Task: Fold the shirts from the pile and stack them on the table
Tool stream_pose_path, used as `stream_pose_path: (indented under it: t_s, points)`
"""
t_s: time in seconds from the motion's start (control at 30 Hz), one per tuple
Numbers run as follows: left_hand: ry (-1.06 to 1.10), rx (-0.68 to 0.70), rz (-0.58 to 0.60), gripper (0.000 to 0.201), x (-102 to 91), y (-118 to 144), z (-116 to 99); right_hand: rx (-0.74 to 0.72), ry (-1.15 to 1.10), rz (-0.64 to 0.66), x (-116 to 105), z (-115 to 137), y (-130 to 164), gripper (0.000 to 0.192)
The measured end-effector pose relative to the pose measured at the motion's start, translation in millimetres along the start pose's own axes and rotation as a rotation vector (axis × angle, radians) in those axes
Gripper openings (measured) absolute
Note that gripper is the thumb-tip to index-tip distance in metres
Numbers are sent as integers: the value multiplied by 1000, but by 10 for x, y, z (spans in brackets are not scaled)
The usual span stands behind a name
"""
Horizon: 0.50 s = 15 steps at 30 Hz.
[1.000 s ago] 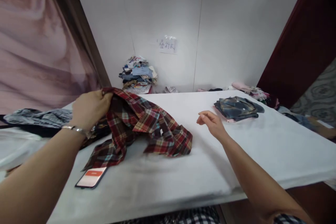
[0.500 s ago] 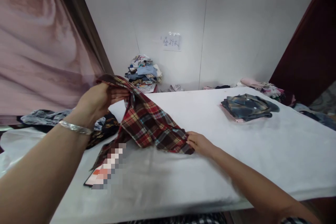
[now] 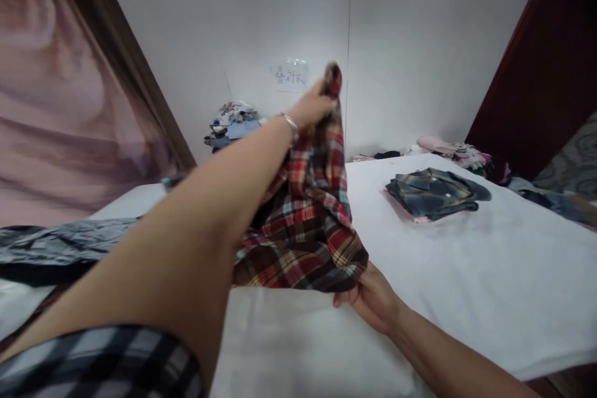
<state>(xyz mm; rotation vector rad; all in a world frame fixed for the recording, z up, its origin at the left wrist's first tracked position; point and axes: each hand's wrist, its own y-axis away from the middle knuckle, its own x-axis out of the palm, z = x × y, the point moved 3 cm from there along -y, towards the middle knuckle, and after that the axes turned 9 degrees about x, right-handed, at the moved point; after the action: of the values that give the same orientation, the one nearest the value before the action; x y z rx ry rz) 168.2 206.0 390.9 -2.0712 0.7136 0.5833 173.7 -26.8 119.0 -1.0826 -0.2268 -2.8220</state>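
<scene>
A red and dark plaid shirt [image 3: 303,217] hangs bunched above the white-covered table [image 3: 489,286]. My left hand [image 3: 314,107] is raised in front of the wall, closed on an upper part of the shirt; the fingers are somewhat blurred. Lower down, my right hand [image 3: 368,298] grips the shirt's near lower corner, just over the table. My left forearm crosses the view and hides part of the shirt's left side. To the right lies a folded dark plaid shirt [image 3: 433,193], on top of something pink.
A pile of clothes [image 3: 233,124] stands by the wall at the back left. Other garments [image 3: 457,149] lie along the far right edge. Dark and grey patterned clothing [image 3: 65,245] lies at the left. A paper sign [image 3: 291,74] is on the wall; a pink curtain [image 3: 69,118] hangs left.
My left hand has swung up and to the right, lifting the red plaid shirt with it. My right hand has moved slightly lower and still holds the corner. The white tag is out of sight.
</scene>
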Motion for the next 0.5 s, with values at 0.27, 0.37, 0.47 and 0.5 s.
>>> stream_pose_path:
  t_s: [0.27,0.37,0.47,0.5]
  points:
    - [-56,-110,357,55,741,1201,728,208,-22,-262,-871,-248,263,61]
    - [-137,-240,384,51,446,2017,892,135,49,-289,-821,-179,279,77]
    - [-223,-307,397,46,295,2758,968,64,191,-343,-758,-165,257,95]
    - [-247,-308,403,43,286,2958,975,48,232,-365,-748,-173,247,102]
